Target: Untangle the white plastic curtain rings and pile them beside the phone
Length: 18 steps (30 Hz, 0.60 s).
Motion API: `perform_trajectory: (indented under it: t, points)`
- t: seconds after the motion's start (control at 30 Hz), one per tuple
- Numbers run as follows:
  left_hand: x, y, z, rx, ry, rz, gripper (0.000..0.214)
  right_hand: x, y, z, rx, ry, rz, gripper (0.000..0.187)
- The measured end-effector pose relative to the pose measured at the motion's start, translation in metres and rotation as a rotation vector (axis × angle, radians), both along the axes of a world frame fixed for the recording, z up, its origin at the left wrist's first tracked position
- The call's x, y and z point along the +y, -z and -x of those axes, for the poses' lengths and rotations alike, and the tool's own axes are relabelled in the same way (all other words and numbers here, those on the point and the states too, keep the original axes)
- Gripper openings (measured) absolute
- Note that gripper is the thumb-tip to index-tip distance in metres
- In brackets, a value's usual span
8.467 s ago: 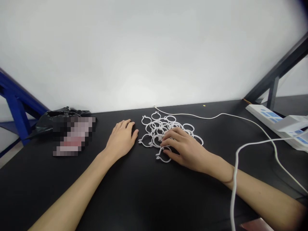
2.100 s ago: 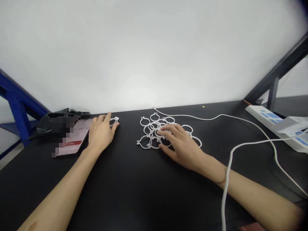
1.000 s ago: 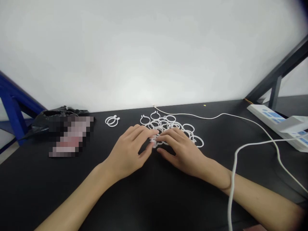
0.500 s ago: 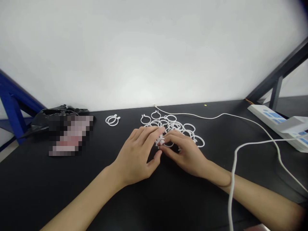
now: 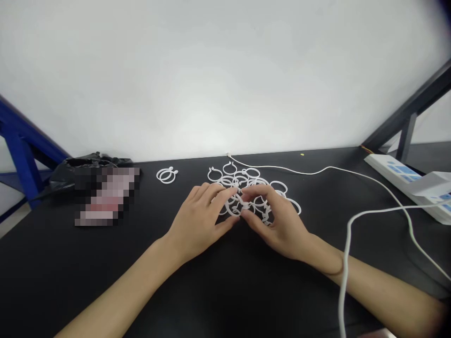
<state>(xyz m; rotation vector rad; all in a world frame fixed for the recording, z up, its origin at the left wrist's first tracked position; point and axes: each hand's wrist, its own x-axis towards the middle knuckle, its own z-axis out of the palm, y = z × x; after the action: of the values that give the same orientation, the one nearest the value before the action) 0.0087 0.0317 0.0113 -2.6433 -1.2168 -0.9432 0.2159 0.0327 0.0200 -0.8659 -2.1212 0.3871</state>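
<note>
Between my two hands is a white plastic ring [image 5: 231, 211] with small prongs at its opening. My left hand [image 5: 197, 223] curls around the ring's left side, thumb below and fingers above. My right hand [image 5: 280, 223] pinches the pronged end between thumb and fingertips. Just behind and partly under my fingers lies a loose heap of similar white rings [image 5: 278, 187], several of them overlapping. Two more linked or overlapping rings [image 5: 165, 181] lie apart, to the left of the heap. My fingers hide part of the heap and of the held ring.
A white cable [image 5: 347, 263] loops across the black table [image 5: 211, 300] and passes over my right forearm. White boxes with blue print [image 5: 398, 166] stand at the right. At the left are a black plastic bag [image 5: 66, 171] and a blurred-out flat object [image 5: 109, 197].
My right hand has turned and its fingers have opened wider around the ring's pronged end. The held ring now shows more clearly between the hands. The view has shifted slightly.
</note>
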Motion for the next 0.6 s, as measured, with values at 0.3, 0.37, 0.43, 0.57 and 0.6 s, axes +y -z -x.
perform_trajectory:
  t: [0.3, 0.37, 0.43, 0.57, 0.6]
  points:
    - [-0.0002, 0.0003, -0.0011, -0.004, -0.007, -0.062, 0.04, 0.005, -0.0011, 0.0001, 0.004, -0.06, -0.115, 0.026]
    - [-0.0005, -0.0004, -0.0009, -0.008, -0.006, -0.067, 0.04, 0.005, -0.0007, -0.0002, 0.019, -0.058, -0.109, 0.023]
    - [-0.0008, -0.0009, -0.0005, -0.009, -0.008, -0.066, 0.039, 0.0045, -0.0011, -0.0007, 0.029, -0.056, -0.085, 0.019]
    - [-0.0012, -0.0012, 0.0002, -0.015, -0.005, -0.058, 0.038, 0.0041, -0.0039, -0.002, 0.03, -0.039, -0.036, 0.015]
    - [-0.0014, -0.0013, 0.0002, -0.016, -0.004, -0.061, 0.038, 0.0042, -0.0044, -0.0024, 0.025, -0.037, -0.037, 0.014]
